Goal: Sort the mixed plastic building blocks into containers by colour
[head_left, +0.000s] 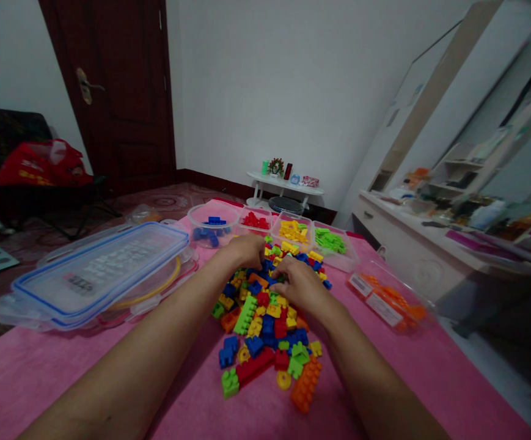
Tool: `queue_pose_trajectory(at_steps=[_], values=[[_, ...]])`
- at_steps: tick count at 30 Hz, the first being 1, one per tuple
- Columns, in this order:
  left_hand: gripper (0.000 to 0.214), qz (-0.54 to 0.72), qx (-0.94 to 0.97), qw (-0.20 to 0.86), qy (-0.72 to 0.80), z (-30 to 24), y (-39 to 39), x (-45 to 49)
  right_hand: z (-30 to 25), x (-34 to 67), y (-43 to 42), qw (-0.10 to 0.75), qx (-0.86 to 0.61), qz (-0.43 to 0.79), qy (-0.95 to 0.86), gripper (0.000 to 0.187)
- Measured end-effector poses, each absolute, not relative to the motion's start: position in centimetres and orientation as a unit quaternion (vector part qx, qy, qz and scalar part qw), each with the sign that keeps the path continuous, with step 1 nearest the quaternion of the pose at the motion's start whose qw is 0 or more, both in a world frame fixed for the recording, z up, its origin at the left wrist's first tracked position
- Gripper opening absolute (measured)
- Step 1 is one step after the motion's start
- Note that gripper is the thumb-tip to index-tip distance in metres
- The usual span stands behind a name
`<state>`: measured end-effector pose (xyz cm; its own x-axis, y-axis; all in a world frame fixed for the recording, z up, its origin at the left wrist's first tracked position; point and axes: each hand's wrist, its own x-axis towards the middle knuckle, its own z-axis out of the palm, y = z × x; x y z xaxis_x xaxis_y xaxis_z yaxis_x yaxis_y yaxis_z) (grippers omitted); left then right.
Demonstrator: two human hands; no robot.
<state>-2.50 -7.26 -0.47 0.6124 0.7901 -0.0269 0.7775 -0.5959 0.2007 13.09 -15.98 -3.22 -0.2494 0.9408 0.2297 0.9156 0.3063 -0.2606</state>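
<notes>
A heap of mixed toy building bricks (269, 308) in blue, red, yellow, green and orange lies on the pink cloth in front of me. My left hand (249, 249) reaches into the far left of the heap, its fingers bent down and closed; whatever they grip is hidden. On the right side, my right hand (298, 282) rests over the bricks with thumb and fingers apart, and no brick shows between them. Behind the heap stand clear tubs of blue bricks (210, 231), red bricks (255, 221), yellow bricks (293, 231) and green bricks (330, 240).
A clear box (391, 299) with orange bricks sits at the right of the pink-covered table (192, 403). Stacked clear lids (104, 269), the top one blue-rimmed, lie at the left. Beyond are a low white table (286, 184), a dark door (118, 91) and a dresser (412, 244).
</notes>
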Motion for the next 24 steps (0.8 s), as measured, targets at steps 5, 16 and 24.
queue_pose_trajectory(at_steps=[5, 16, 24], values=[[0.025, 0.059, 0.889, 0.090, 0.446, -0.4, -7.4, -2.5, -1.4, 14.4, -15.9, 0.236, -0.625, 0.035, -0.744, 0.015], [0.022, 0.351, 0.632, 0.551, 0.416, 1.3, -7.3, -2.1, -1.0, 20.4, -15.3, 0.141, -0.657, 0.094, -0.735, 0.019], [0.034, 0.281, 0.467, 0.750, 0.374, 0.8, -7.7, -1.1, -1.8, 18.1, -15.7, 0.119, -0.672, 0.032, -0.731, 0.011]])
